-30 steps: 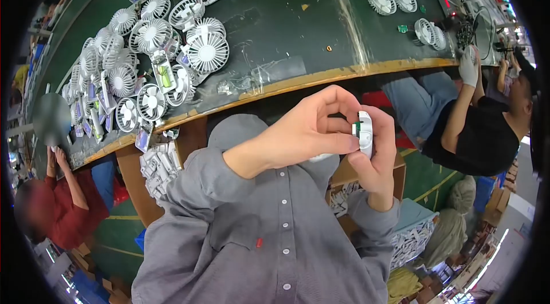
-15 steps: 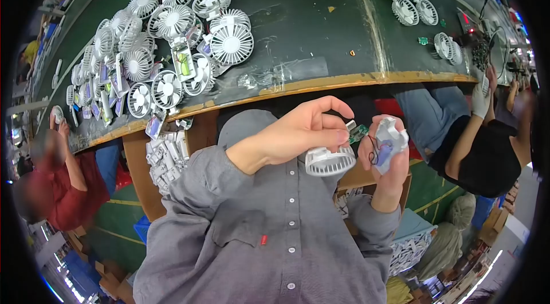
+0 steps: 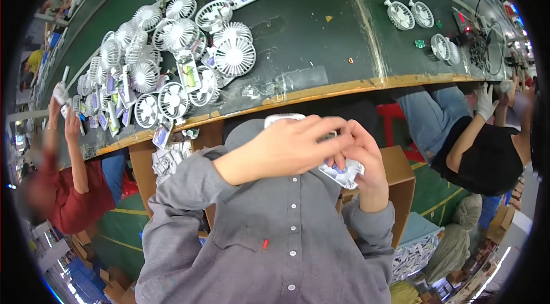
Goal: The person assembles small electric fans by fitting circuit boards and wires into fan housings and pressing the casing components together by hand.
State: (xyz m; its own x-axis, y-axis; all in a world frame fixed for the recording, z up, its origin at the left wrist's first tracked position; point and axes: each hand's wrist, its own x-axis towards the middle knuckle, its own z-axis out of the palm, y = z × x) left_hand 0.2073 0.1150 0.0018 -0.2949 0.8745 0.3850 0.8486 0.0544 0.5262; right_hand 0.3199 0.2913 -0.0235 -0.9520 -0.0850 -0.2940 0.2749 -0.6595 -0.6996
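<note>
My left hand point(image 3: 281, 150) is closed, with a white fan point(image 3: 282, 118) partly showing behind its back edge; the hand hides the rest of the fan. Its fingertips reach across to my right hand point(image 3: 369, 158), which is closed around a white handle shell point(image 3: 344, 176). Something purple lies inside that shell, beside the fingers. The two hands meet above the lap, and the parts between their fingertips are mostly hidden.
Many white fans point(image 3: 175, 35) are heaped on the dark table point(image 3: 303, 23) at left; several more point(image 3: 400, 15) lie at right. Open cartons point(image 3: 401, 175) and a bin of white parts point(image 3: 413, 255) stand below the table edge. Co-workers point(image 3: 77, 195) sit at both sides.
The fan has swung from below my left hand to behind its upper edge. My hands have come together, and the shell in my right hand has turned and moved down-left. The green board is now hidden.
</note>
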